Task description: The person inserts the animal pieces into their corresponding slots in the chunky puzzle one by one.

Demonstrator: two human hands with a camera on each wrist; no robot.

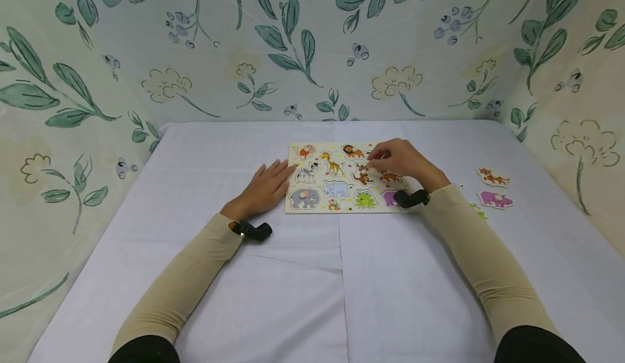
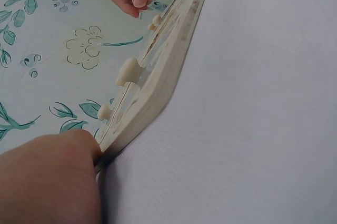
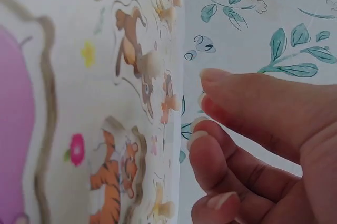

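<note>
A wooden animal puzzle board (image 1: 329, 193) lies on the white cloth. Flat on the cloth at its left, my left hand (image 1: 263, 188) touches the board's edge with its fingertips. Over the right half hovers my right hand (image 1: 401, 159), fingers loosely bent and nothing between them. The closest piece is the kangaroo (image 1: 362, 174), with a pale knob in the right wrist view. Beside it, the tiger recess (image 3: 113, 171) shows a printed tiger. My right wrist strap partly covers the purple hippo picture (image 1: 389, 197). Elephant (image 1: 305, 198), zebra (image 1: 307, 172) and giraffe (image 1: 332, 163) are on the board.
To the right of the board lie a loose tiger piece (image 1: 493, 177) and a purple hippo piece (image 1: 496, 199). A green piece (image 1: 480, 212) is partly hidden by my right sleeve. Patterned curtain (image 1: 303, 97) stands behind the table and at both sides.
</note>
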